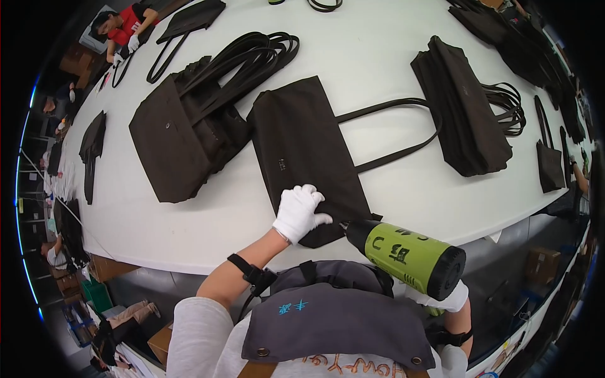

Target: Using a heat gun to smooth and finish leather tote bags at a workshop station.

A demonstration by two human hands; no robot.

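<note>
A dark brown tote bag (296, 145) lies flat in front of me, its long handles stretched out to the right. My left hand (299, 213), in a white glove, rests on the bag's near part, thumb apart from bent fingers and a gap between them. My right hand (450, 299), also gloved, grips a green and black heat gun (409, 252) from below; the gun's body hides most of those fingers. The gun's narrow tip points left, close to the bag's near corner and my left thumb.
Piled dark bags (173, 138) with looped handles lie left of the tote, and another stack (463, 110) lies to the right. A small pouch (549, 164) sits near the right edge of the white table (391, 69). A person in red (129, 28) works at the far left.
</note>
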